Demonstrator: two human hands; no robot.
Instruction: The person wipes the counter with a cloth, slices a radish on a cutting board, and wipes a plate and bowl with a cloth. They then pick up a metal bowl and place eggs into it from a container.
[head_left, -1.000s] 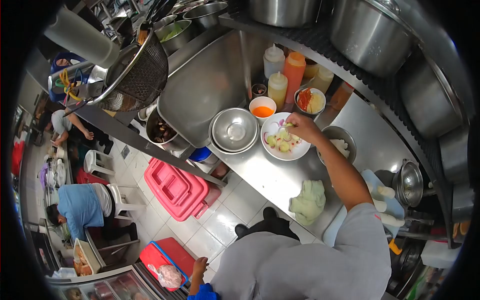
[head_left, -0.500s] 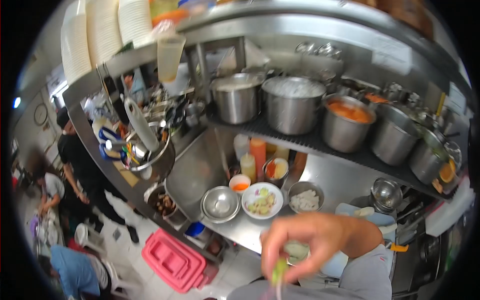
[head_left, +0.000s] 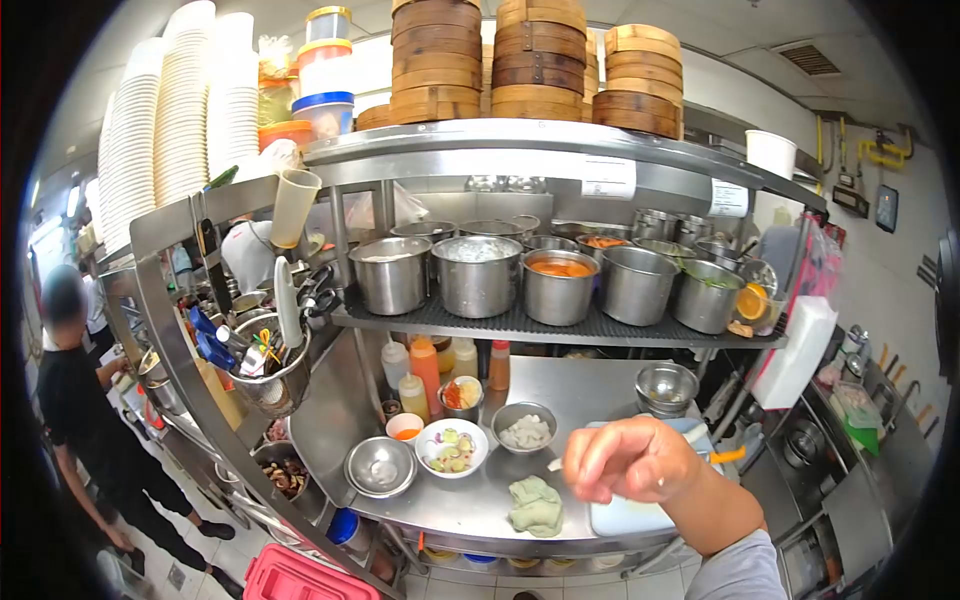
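Note:
My right hand is raised over the front right of the steel counter, fingers curled in and no food showing in them. Beyond and partly behind it lies a pale cutting board, with an orange handle poking out to the right of my wrist. A crumpled green cloth is just left of the hand. Farther left are a white bowl of sliced green and purple vegetables and a steel bowl of white pieces. My left hand is out of view.
Steel pots line the shelf above the counter; bamboo steamers are stacked on top. Sauce bottles stand at the back left near nested steel bowls. A pink lidded bin and a person in black are on the left.
My view has tilted up and levelled. My right hand held a small green piece in a pinch before; the piece is no longer seen, and the hand is now higher in front of the board.

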